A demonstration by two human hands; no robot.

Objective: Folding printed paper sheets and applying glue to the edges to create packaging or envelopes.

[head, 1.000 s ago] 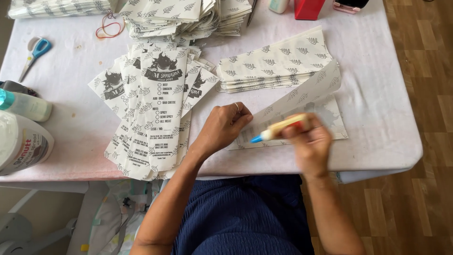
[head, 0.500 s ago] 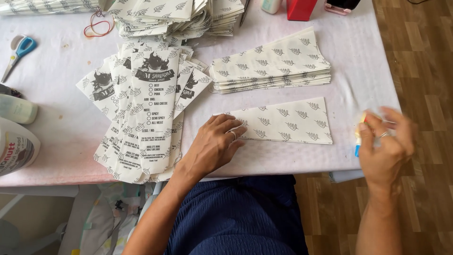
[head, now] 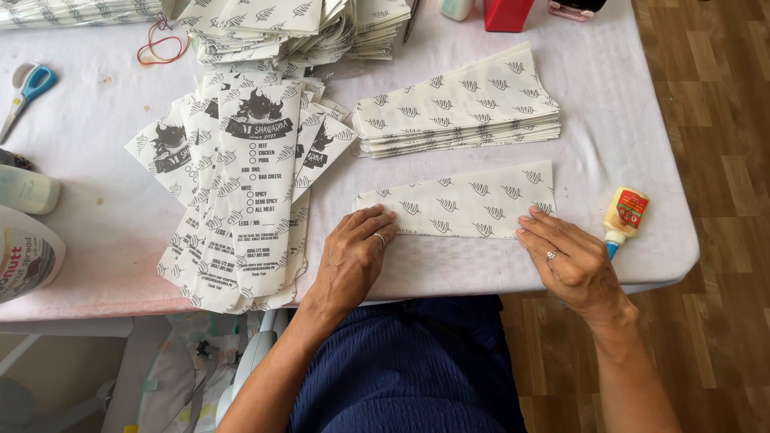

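The left hand (head: 353,256) lies flat, fingers spread, pressing the left end of a folded paper bag (head: 461,202) with a small leaf print, while the right hand (head: 571,261) rests open with its fingertips on the bag's lower right corner; neither grips anything. The bag lies lengthwise on the white surface (head: 104,240) just in front of the person, near the front edge. This looks like the pressing step, smoothing a glued seam so that it holds (the glue bottle (head: 624,216) lies just beside the right hand, apart from it). The next move probably calls for lifting the bag without creasing it and laying it squarely on the stack of finished bags (head: 457,112) just behind. To the left fans a pile of printed flat sheets (head: 249,200), with blue-handled scissors (head: 28,88) farther off.
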